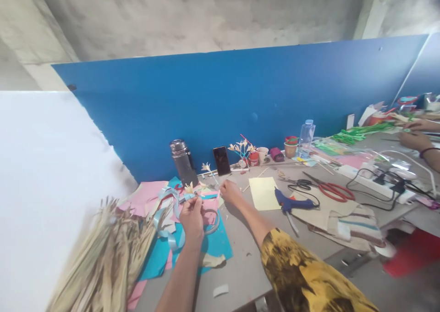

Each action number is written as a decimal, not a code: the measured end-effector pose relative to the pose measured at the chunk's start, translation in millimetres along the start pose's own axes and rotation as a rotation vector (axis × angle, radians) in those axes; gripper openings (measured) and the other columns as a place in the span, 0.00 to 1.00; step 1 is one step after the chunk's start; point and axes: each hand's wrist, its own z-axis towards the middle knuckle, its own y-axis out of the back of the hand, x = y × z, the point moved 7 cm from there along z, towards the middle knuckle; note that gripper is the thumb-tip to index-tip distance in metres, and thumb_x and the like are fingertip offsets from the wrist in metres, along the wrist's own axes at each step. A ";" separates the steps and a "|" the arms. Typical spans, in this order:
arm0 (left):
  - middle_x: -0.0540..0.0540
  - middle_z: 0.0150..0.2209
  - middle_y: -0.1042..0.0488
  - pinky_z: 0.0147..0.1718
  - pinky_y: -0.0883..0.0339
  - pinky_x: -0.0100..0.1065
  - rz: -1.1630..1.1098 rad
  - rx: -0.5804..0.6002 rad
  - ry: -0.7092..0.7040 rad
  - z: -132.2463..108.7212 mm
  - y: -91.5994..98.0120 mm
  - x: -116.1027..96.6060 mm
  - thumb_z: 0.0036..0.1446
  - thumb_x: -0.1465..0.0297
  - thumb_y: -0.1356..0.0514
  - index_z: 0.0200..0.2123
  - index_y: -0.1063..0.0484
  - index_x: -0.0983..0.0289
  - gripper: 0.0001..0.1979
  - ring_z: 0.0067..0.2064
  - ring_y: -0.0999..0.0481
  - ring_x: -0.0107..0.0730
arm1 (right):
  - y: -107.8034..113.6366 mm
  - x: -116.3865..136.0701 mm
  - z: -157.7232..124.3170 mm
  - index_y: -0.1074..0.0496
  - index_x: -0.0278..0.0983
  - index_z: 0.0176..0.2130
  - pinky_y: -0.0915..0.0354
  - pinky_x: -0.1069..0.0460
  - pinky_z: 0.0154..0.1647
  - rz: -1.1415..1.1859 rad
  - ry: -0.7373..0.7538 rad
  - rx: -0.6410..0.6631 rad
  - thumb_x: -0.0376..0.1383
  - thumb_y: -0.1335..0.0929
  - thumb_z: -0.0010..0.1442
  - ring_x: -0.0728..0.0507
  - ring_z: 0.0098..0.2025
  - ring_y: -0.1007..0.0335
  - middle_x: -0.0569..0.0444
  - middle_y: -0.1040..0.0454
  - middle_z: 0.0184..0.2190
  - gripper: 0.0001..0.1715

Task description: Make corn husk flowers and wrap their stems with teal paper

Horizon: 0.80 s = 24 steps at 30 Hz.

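Observation:
My left hand [192, 216] is closed, its fingertips pinching a small cream husk flower [189, 188]. My right hand [231, 192] is closed too, a little to the right; what its fingertips pinch is too small to make out. Just beyond it is a second cream flower [205, 167] on a light-blue stem, reaching down close to the right fingers. Below and between the hands lie a grey tape roll [213, 225], pink paper and blue paper [222, 242]. A pale blue ribbon [156, 220] curls left of my left hand.
Dried husks [117, 252] pile at left. A thermos [184, 163], phone [222, 160] and finished flowers [242, 149] stand at the back. Right are yellow paper [264, 193], a glue gun [292, 203], red-handled scissors [333, 192] and a power strip [374, 183]. A co-worker's hands [415, 137] show far right.

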 end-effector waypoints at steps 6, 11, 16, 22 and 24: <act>0.46 0.22 0.29 0.23 0.33 0.28 -0.006 0.023 -0.022 -1.3 0.1 -3.1 0.42 0.60 0.30 0.32 0.28 0.65 0.18 0.23 0.30 0.25 | 4.0 30.4 -18.8 0.26 0.33 0.33 0.36 0.56 0.30 0.306 0.223 0.065 0.33 0.35 0.62 0.49 0.28 0.30 0.57 0.25 0.25 0.09; 0.49 0.25 0.26 0.27 0.29 0.31 -0.032 0.085 -0.050 -9.5 -9.7 -10.3 0.40 0.62 0.29 0.32 0.27 0.65 0.18 0.26 0.25 0.28 | -9.5 22.4 -38.9 0.26 0.34 0.31 0.36 0.55 0.27 0.429 0.283 0.111 0.35 0.35 0.59 0.48 0.24 0.30 0.54 0.24 0.25 0.09; 0.50 0.26 0.26 0.26 0.29 0.30 0.050 0.206 -0.071 -22.8 -20.2 -19.9 0.44 0.62 0.30 0.29 0.27 0.65 0.14 0.27 0.26 0.29 | -14.9 11.1 -49.9 0.24 0.34 0.34 0.35 0.54 0.33 0.426 0.332 0.042 0.33 0.35 0.59 0.46 0.29 0.28 0.53 0.23 0.27 0.10; 0.49 0.25 0.26 0.26 0.32 0.29 0.191 0.222 -0.187 -33.9 -20.4 -35.8 0.48 0.61 0.31 0.30 0.24 0.63 0.12 0.26 0.28 0.28 | -7.9 23.5 -60.3 0.22 0.37 0.36 0.37 0.52 0.41 0.328 0.456 -0.049 0.32 0.34 0.61 0.44 0.37 0.30 0.52 0.22 0.33 0.10; 0.47 0.22 0.29 0.24 0.34 0.29 0.225 0.230 -0.189 -36.1 -21.7 -37.2 0.49 0.61 0.32 0.30 0.24 0.63 0.11 0.23 0.30 0.27 | -6.5 27.7 -64.0 0.22 0.37 0.36 0.38 0.52 0.41 0.289 0.482 -0.065 0.32 0.34 0.61 0.44 0.37 0.30 0.52 0.23 0.33 0.10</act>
